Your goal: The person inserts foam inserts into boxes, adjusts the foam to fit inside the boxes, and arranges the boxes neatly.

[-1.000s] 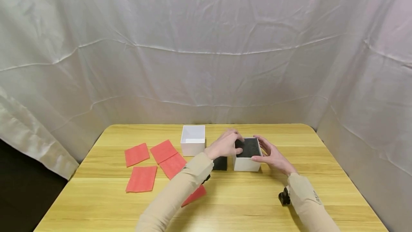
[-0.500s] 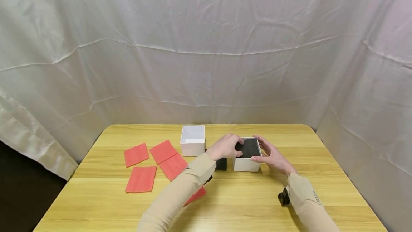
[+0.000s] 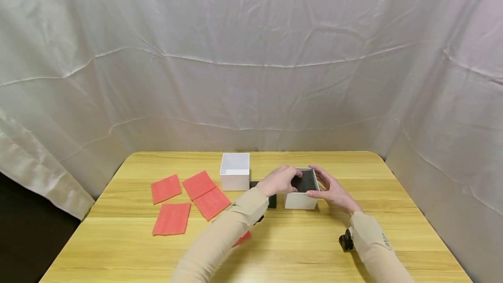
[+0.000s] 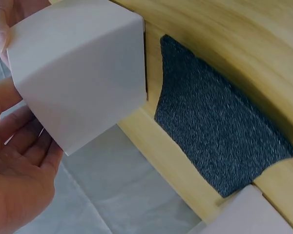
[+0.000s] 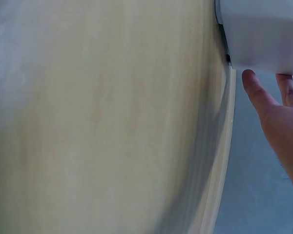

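Note:
A white box (image 3: 300, 201) stands right of the table's middle, with a black foam sheet (image 3: 306, 181) level with its opening. My left hand (image 3: 280, 180) reaches over the box's left rim, thumb and bent fingertips at the foam; the left wrist view looks at the box's outside, so the fingertips' contact is hidden and I cannot tell whether they pinch or press. My right hand (image 3: 334, 193) grips the box from the right, thumb on the front rim and fingers behind. Another black foam sheet (image 4: 210, 117) lies on the table left of the box, partly under my left wrist in the head view.
A second white box (image 3: 235, 182), open at the top, stands at the back. To the left lie several red foam sheets (image 3: 171, 219), one partly covered by my left sleeve (image 3: 224, 239). Grey-white cloth (image 3: 251, 99) hangs behind the table (image 3: 314, 248).
My left hand has shifted right and slightly lower over the foam in the box. More of the loose black sheet shows beside my wrist. The right hand and box have stayed put.

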Motion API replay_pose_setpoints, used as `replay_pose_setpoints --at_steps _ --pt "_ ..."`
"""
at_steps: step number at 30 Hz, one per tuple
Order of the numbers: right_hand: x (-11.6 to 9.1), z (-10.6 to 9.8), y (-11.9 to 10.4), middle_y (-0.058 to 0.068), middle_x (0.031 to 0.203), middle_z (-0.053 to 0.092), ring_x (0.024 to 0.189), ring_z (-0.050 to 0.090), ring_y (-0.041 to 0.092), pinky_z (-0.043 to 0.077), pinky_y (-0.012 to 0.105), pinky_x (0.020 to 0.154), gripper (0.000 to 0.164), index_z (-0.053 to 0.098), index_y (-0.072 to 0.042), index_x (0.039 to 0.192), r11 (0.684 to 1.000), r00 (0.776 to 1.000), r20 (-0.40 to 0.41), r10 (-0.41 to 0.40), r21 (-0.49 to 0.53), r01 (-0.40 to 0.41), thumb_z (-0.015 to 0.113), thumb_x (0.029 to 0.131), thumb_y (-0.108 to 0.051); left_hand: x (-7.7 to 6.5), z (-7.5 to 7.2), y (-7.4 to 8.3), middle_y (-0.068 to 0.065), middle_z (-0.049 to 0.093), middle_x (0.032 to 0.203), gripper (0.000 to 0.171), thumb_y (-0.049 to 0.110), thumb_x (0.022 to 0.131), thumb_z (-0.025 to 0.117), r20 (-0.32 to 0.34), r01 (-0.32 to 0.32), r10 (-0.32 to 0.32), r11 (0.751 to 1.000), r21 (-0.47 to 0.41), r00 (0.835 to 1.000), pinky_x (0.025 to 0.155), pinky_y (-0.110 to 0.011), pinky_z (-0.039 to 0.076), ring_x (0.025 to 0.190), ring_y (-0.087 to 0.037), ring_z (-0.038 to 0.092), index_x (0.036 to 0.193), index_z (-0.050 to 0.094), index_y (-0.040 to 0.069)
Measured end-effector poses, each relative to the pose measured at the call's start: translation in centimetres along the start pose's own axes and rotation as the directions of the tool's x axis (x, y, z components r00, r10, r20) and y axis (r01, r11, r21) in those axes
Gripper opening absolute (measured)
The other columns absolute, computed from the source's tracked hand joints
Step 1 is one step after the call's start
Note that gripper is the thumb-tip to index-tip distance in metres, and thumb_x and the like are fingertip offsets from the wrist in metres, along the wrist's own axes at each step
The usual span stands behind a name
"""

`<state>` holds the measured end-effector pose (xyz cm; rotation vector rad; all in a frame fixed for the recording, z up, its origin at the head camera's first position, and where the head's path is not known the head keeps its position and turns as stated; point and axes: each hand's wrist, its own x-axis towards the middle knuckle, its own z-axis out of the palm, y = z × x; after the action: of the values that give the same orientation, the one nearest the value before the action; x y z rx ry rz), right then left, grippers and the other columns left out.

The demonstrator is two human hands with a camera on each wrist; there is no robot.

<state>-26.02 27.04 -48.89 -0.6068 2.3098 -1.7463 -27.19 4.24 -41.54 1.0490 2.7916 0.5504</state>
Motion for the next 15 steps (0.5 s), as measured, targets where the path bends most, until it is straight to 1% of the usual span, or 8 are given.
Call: replay_pose_setpoints --at_steps 4,7,9,12,15 --pt "0.0 0.1 0.0 0.026 0.166 0.018 0.154 0.009 0.048 0.015 0.068 0.119 0.091 0.016 -0.001 0.159 1.000 1.000 0.001 0.001 0.005 -0.001 0.074 0.090 -0.009 0.0 0.1 0.1 -0.007 0.067 0.135 0.044 0.015 0.090 0.076 -0.002 -0.001 0.001 0.998 -0.061 1.000 0.101 -0.028 0.053 0.118 -0.018 0.064 0.132 0.065 0.007" --pt "0.0 0.1 0.0 0.026 0.166 0.016 0.154 0.007 0.048 0.014 0.068 0.119 0.091 0.015 -0.001 0.160 1.000 1.000 0.003 0.003 0.011 -0.003 0.073 0.090 -0.009 0.2 0.3 0.0 -0.007 0.067 0.135 0.044 0.016 0.091 0.075 -0.007 -0.017 0.017 0.995 -0.097 1.000 0.098 -0.028 0.053 0.115 -0.018 0.065 0.133 0.065 0.009" --pt "-0.1 0.1 0.0 0.026 0.166 0.015 0.154 0.007 0.048 0.014 0.068 0.119 0.091 0.015 -0.001 0.160 1.000 1.000 0.003 0.003 0.009 -0.003 0.073 0.090 -0.009 0.5 0.4 0.0 -0.006 0.069 0.131 0.041 0.017 0.091 0.075 -0.009 -0.047 0.046 0.995 -0.090 0.999 0.095 -0.025 0.054 0.111 -0.016 0.066 0.131 0.066 0.009" --pt "-0.1 0.1 0.0 0.026 0.167 0.015 0.154 0.006 0.047 0.014 0.067 0.119 0.091 0.015 -0.001 0.160 1.000 1.000 0.001 0.001 0.008 -0.001 0.073 0.090 -0.009 0.8 0.7 0.0 -0.004 0.071 0.126 0.037 0.017 0.091 0.076 0.000 -0.085 0.085 0.995 -0.045 0.996 0.090 -0.021 0.053 0.106 -0.013 0.066 0.126 0.069 0.009" --pt "0.0 0.0 0.0 0.026 0.166 0.016 0.154 0.007 0.046 0.014 0.066 0.119 0.090 0.016 -0.001 0.160 1.000 1.000 -0.003 0.000 0.003 0.000 0.073 0.090 -0.009 1.1 1.0 0.0 -0.004 0.071 0.126 0.035 0.017 0.092 0.075 0.017 -0.095 0.095 0.995 -0.005 0.995 0.090 -0.019 0.052 0.105 -0.011 0.066 0.126 0.069 0.010"
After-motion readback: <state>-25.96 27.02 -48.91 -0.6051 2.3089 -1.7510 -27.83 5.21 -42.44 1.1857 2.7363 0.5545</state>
